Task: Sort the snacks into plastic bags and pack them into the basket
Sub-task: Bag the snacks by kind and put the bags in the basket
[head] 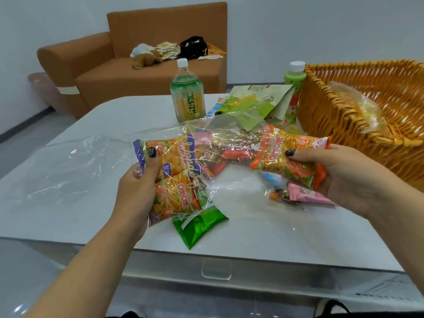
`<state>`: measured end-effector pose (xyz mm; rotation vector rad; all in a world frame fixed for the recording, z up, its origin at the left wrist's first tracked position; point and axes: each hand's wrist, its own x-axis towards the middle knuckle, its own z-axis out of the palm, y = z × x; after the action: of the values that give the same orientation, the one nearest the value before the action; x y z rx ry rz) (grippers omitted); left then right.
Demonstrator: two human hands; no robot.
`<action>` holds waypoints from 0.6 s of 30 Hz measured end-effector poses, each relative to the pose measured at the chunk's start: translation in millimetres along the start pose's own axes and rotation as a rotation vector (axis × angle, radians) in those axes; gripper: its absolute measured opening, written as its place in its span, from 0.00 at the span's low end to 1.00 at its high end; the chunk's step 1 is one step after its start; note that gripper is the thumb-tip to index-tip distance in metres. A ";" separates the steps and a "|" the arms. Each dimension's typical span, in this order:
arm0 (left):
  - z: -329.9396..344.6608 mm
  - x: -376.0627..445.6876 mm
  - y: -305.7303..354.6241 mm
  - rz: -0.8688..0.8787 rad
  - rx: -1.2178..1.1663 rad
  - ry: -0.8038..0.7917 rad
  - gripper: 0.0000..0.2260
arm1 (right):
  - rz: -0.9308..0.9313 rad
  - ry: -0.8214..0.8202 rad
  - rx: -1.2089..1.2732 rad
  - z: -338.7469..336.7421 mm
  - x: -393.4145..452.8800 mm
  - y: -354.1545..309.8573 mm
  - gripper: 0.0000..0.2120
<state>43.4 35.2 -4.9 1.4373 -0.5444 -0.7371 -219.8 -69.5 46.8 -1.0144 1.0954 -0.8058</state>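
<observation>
Right hand (pixel 351 177) grips an orange snack packet (pixel 284 157), long axis pointing left toward the clear plastic bag (pixel 183 161) clasped in the left hand (pixel 137 187).

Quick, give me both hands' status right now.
Left hand: closed on a plastic bag holding snacks.
Right hand: closed on snack packets.
</observation>
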 end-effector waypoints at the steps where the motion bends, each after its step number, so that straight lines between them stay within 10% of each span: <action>1: 0.0 0.2 -0.4 0.002 -0.002 -0.003 0.12 | -0.025 0.045 -0.070 -0.5 0.7 1.4 0.13; 18: 11.4 -9.2 -1.5 -0.078 -0.037 -0.205 0.12 | 0.047 -0.284 0.023 -5.8 -3.9 -2.3 0.22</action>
<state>28.7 34.2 -4.5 1.3626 -0.6312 -0.9590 -226.6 -68.2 49.4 -1.0442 0.8618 -0.6130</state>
